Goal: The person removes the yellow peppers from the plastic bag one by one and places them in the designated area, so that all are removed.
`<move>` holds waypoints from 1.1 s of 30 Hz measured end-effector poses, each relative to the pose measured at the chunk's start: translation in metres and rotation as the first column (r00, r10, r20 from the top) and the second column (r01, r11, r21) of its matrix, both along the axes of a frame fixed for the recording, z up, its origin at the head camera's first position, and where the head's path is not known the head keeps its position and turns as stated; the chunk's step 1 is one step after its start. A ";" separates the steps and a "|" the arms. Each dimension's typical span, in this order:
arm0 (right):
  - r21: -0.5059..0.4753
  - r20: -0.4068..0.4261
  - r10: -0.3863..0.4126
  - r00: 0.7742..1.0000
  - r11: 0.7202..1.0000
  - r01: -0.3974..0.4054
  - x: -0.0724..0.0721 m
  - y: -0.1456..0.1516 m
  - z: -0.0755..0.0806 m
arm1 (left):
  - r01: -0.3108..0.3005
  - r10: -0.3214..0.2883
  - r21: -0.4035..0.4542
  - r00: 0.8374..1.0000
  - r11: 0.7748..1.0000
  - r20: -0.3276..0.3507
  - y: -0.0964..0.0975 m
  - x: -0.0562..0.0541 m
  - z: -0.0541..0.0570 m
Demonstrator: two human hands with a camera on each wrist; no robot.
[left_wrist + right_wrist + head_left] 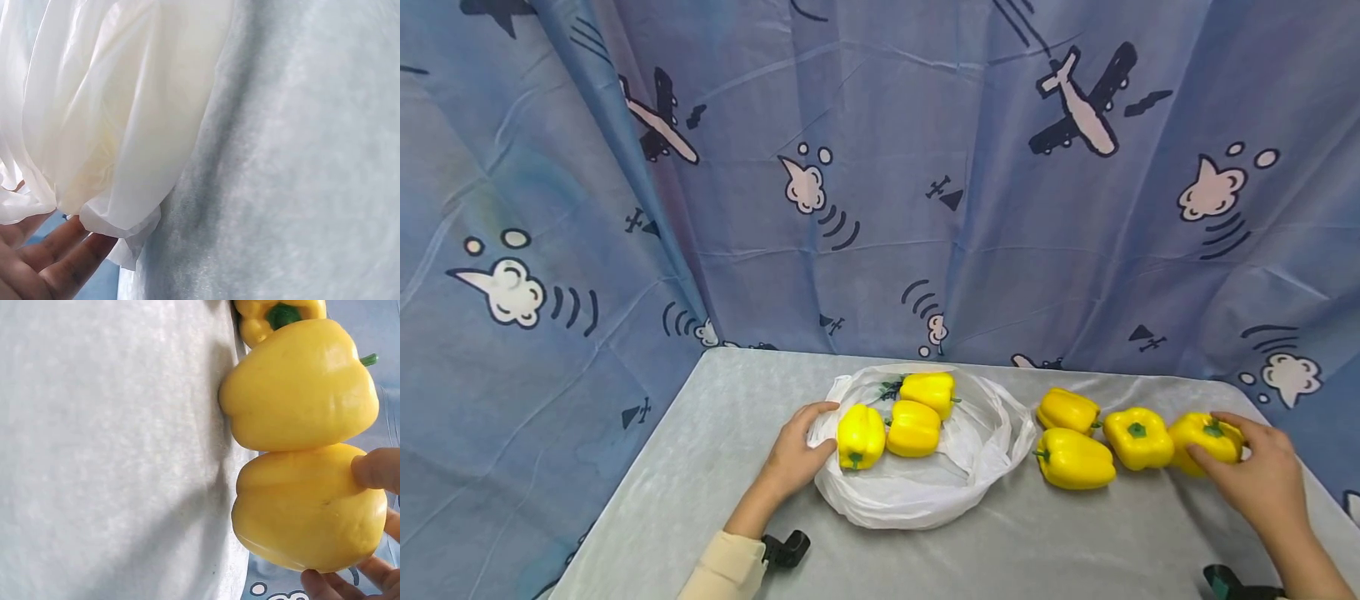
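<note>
My left hand (pixel 801 450) holds the left rim of a white plastic bag (pixel 917 512), which lies spread with its mouth up. In the left wrist view, its fingers (pixel 78 265) reach behind the thin plastic (pixel 156 125). Inside the bag are three yellow bell peppers (pixel 861 437). At the right, my right hand (pixel 1262 475) grips a yellow bell pepper (pixel 1202 442) from its right side, thumb and fingers spread around it. The right wrist view shows this pepper (pixel 306 512) upright against a neighbouring pepper (pixel 300 387).
Between the bag and my right hand sit three more peppers: one at the back (pixel 1067 411), one in front (pixel 1075 458) and one upright (pixel 1138 439). A grey cloth covers the table (pixel 1052 550). Behind it hangs a blue curtain (pixel 880 183) with airplane prints.
</note>
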State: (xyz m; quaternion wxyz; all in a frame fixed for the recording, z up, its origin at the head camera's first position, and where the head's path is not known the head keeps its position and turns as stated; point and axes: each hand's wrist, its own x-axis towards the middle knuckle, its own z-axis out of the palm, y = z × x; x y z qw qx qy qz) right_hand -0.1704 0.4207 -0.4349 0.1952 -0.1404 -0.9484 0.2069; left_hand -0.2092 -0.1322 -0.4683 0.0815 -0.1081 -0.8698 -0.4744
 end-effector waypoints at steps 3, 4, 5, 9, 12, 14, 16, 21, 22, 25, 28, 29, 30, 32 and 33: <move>-0.017 0.019 -0.020 1.000 1.000 0.021 0.001 -0.001 0.000 | 0.002 -0.002 0.001 1.000 1.000 0.004 0.001 0.001 0.001; -0.021 0.023 -0.029 0.999 0.999 0.029 0.002 -0.001 -0.001 | 0.002 -0.002 0.001 1.000 1.000 0.004 0.001 0.001 0.001; -0.025 0.026 -0.035 0.999 0.999 0.036 0.002 -0.001 -0.001 | 0.002 -0.002 0.003 1.000 1.000 0.006 0.001 0.001 0.002; -0.036 0.037 -0.056 0.998 0.998 0.057 0.004 -0.002 -0.002 | 0.006 -0.006 0.006 1.000 1.000 0.002 0.002 0.000 0.002; -0.042 0.041 -0.065 0.997 0.997 0.067 0.005 -0.002 -0.002 | 0.007 -0.007 0.006 1.000 1.000 -0.002 0.002 0.000 0.002; -0.043 0.045 -0.073 0.996 0.996 0.075 0.005 -0.002 -0.001 | 0.006 -0.006 0.007 1.000 1.000 0.000 0.002 0.000 0.003; -0.042 0.054 -0.083 0.995 0.995 0.085 0.005 -0.003 0.000 | 0.006 -0.006 0.008 1.000 1.000 0.001 0.002 0.000 0.004; -0.028 0.075 -0.094 0.993 0.995 0.097 0.004 -0.004 0.004 | 0.009 -0.009 0.018 1.000 1.000 0.007 0.002 0.000 0.006; -0.024 0.080 -0.094 0.992 0.995 0.096 0.004 -0.004 0.005 | 0.010 -0.010 0.020 1.000 1.000 0.007 0.002 0.000 0.007; -0.002 0.097 -0.093 0.991 0.996 0.093 0.004 -0.003 0.007 | 0.008 -0.008 0.018 1.000 1.000 0.009 0.002 0.000 0.006; 0.010 0.133 -0.104 0.986 0.995 0.104 0.004 -0.003 0.010 | 0.005 -0.006 0.016 1.000 1.000 0.011 0.001 0.000 0.005; 0.014 0.143 -0.109 0.984 0.994 0.108 0.004 -0.003 0.012 | 0.004 -0.005 0.015 1.000 1.000 0.010 0.001 0.000 0.005; 0.018 0.145 -0.112 0.983 0.994 0.111 0.004 -0.005 0.014 | 0.003 -0.003 0.015 1.000 1.000 0.009 0.001 0.000 0.005; 0.021 0.147 -0.116 0.982 0.993 0.114 0.004 -0.008 0.017 | 0.004 -0.004 0.015 1.000 1.000 -0.001 0.000 0.000 0.004; 0.026 0.137 -0.113 0.984 0.994 0.110 0.005 -0.011 0.019 | 0.005 -0.005 0.013 1.000 1.000 -0.010 0.000 0.000 0.004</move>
